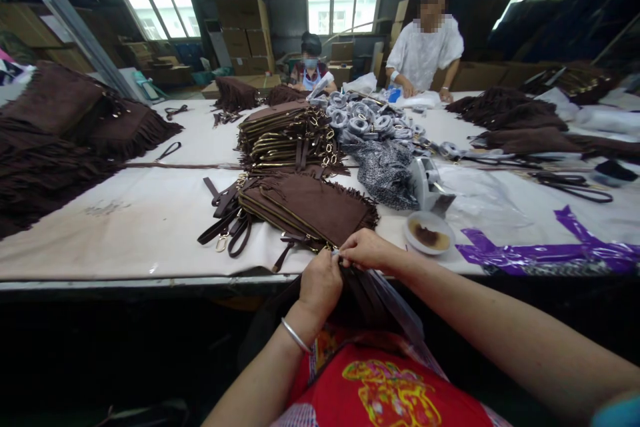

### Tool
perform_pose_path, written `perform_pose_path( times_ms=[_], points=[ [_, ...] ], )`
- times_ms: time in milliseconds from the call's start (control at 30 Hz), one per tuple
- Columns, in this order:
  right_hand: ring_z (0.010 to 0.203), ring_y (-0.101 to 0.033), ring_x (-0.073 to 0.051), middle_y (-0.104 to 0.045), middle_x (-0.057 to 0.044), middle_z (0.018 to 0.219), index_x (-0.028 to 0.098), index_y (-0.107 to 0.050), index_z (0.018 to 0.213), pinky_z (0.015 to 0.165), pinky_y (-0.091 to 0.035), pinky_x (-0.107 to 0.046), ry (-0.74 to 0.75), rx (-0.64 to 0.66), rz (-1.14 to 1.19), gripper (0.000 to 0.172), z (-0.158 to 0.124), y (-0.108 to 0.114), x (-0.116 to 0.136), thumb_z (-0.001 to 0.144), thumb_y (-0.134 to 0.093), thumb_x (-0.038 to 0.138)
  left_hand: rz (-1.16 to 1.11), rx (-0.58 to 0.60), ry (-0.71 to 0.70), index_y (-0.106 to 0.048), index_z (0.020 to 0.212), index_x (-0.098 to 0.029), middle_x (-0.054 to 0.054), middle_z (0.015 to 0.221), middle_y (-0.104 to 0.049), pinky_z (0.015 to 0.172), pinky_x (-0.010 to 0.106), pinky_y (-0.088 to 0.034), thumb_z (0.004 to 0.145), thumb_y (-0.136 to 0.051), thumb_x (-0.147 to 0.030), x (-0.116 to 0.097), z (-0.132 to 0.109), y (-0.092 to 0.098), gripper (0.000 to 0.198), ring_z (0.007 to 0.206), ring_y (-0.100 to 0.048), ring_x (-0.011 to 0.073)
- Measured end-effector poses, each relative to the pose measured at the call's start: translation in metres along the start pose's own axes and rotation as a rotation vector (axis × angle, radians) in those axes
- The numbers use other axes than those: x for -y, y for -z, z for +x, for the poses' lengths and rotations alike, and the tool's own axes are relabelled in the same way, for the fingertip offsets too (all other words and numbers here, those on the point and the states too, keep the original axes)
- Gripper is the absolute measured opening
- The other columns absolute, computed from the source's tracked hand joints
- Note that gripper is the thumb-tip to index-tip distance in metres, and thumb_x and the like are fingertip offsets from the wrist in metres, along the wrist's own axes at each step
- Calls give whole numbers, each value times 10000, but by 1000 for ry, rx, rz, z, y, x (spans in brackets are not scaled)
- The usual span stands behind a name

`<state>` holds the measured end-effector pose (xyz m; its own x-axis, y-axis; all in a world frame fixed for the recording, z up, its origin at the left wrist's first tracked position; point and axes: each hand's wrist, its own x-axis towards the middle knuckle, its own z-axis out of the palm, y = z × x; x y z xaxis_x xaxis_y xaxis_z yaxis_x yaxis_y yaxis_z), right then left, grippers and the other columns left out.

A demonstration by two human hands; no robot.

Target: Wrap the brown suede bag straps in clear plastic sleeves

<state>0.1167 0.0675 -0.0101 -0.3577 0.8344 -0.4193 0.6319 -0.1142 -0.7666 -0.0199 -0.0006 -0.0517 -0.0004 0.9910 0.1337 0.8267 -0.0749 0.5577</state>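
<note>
My left hand (320, 283) is closed around the top of a dark brown bag (357, 293) that hangs over my lap below the table's front edge. My right hand (367, 250) pinches the upper edge of a clear plastic sleeve (395, 310) at the same spot. A silver bangle sits on my left wrist. Just beyond my hands a stack of brown fringed suede bags (310, 207) lies on the white table (140, 220), with loose brown straps (225, 220) beside it on the left.
A taller pile of bags with gold chains (285, 137), wrapped rings (365, 120), a tape dispenser (427, 183), a small dish (429, 232) and purple plastic strips (540, 253) lie on the table. Two people (425, 47) work at the far side. Fringed bags are heaped at left (65, 133).
</note>
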Motion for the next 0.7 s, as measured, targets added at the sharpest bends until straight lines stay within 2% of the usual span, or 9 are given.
perform_pose_path(
  times_ms=[100,167,300,367,500,600,700],
  points=[
    [349,-424,-36,-663,3,576,127,-739,742,334,-281,-144,-16,-48,148,177,-8,-8,-10,737,-565,156,-212,-2,99,-558,701,-191,50,690,-612,632,278,-375,915,-408,-271,-1,4,-1,274,676,-561,173],
    [338,-400,-28,-653,7,564,119,-718,699,328,-260,-144,-18,-72,248,157,-12,-14,-13,743,-575,164,-454,37,224,-541,651,-186,14,612,-554,568,260,-347,887,-453,-315,-1,5,-3,283,595,-512,143],
    [316,-369,-25,-633,10,550,116,-668,652,318,-232,-157,-24,-122,379,150,-17,-22,-15,745,-563,167,-1062,242,545,-521,716,-180,-89,493,-343,410,203,-183,829,-513,-421,-3,3,-6,266,382,-257,55],
    [308,-364,-28,-638,8,560,123,-646,656,314,-227,-164,-44,-139,416,127,-16,-25,-17,735,-553,155,-1268,315,605,-512,727,-172,-117,488,-273,393,180,-122,785,-574,-437,-3,2,-6,278,371,-169,28],
    [317,-392,-43,-633,12,544,139,-636,665,331,-252,-172,-25,-165,334,97,-8,-32,-24,723,-562,161,-1390,355,653,-518,710,-148,-127,483,-260,378,151,-99,720,-659,-423,-2,3,-2,309,374,-144,3],
    [338,-449,-70,-627,9,519,149,-658,692,359,-286,-182,6,-176,146,147,-4,-32,-29,761,-557,231,-1364,353,706,-493,706,-162,-121,473,-281,366,146,-93,724,-657,-429,0,3,-1,314,360,-160,4],
    [388,-504,-105,-612,-5,476,154,-672,671,420,-326,-205,26,-141,-82,218,-10,-22,-30,788,-554,296,-1350,342,713,-473,715,-177,-122,472,-282,364,145,-92,730,-653,-452,0,2,-1,329,357,-170,9]
  ],
)
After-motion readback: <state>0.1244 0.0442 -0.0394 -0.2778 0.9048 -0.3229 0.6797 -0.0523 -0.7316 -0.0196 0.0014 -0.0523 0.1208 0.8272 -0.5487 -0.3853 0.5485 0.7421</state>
